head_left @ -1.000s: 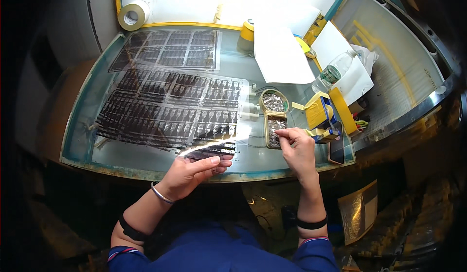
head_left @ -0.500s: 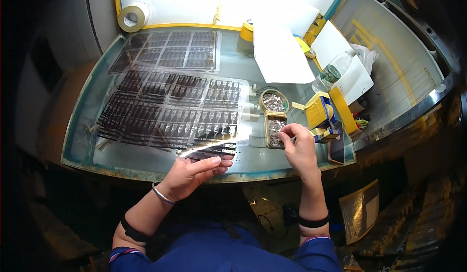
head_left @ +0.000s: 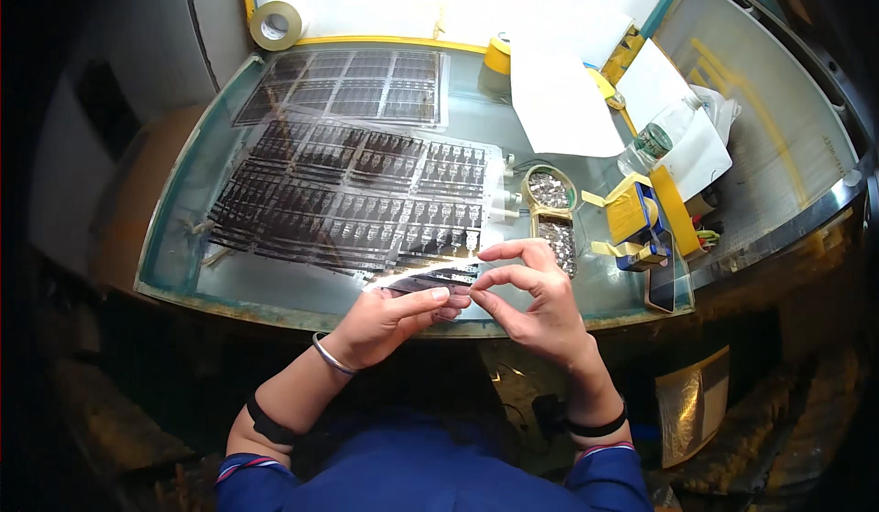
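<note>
A clear plastic film sheet (head_left: 366, 196) printed with rows of dark patterns lies over the glass-topped table, its near right corner lifted and bent, catching the light. My left hand (head_left: 389, 320) grips that near edge between thumb and fingers. Thumb and index fingertip of my right hand (head_left: 534, 301) are pinched together at the lifted corner, right beside the left fingertips; anything between them is too small to make out. Just beyond my right hand are a round container (head_left: 574, 199) and a rectangular container (head_left: 535, 248), both full of small shiny pieces.
Another printed film (head_left: 352, 86) lies farther back. A tape roll (head_left: 276, 26) stands at the far left. On the right are a blue and yellow tape dispenser (head_left: 632, 214), a phone (head_left: 661, 288), a plastic bottle (head_left: 655, 136), white paper (head_left: 558, 100) and a yellow-lidded jar (head_left: 497, 57).
My right hand has moved left from the rectangular container to the film's corner, fingers still pinched. The left hand keeps its grip on the film. The whole view has shifted slightly.
</note>
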Tool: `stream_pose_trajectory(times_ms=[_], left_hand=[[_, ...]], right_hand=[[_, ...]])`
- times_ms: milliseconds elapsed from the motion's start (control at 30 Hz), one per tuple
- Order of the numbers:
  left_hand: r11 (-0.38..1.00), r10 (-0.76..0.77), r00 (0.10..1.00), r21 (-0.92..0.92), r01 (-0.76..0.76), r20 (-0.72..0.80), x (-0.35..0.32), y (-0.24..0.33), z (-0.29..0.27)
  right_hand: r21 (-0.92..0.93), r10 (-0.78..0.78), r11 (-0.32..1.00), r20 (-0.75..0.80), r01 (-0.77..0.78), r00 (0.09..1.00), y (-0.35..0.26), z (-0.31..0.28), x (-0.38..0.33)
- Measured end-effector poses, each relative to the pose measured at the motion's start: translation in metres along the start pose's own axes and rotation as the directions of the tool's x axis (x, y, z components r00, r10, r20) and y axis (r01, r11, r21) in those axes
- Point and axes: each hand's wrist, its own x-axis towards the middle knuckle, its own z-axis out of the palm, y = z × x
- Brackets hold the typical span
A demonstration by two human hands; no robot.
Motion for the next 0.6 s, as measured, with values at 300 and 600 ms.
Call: stream_pose_trajectory(times_ms=[300, 600], left_hand=[[1.0, -0.017, 1.0, -0.002, 0.017, -0.004, 0.0, -0.001, -0.003], [1.0, -0.013, 1.0, 0.0, 0.013, 0.002, 0.0, -0.001, -0.004]], right_hand=[[-0.112, -0.054, 0.992, -0.005, 0.053, 0.999, 0.001, -0.001, -0.013], [-0.247, -0.218, 0.952, -0.121, 0.183, 0.968, 0.009, 0.01, -0.015]])
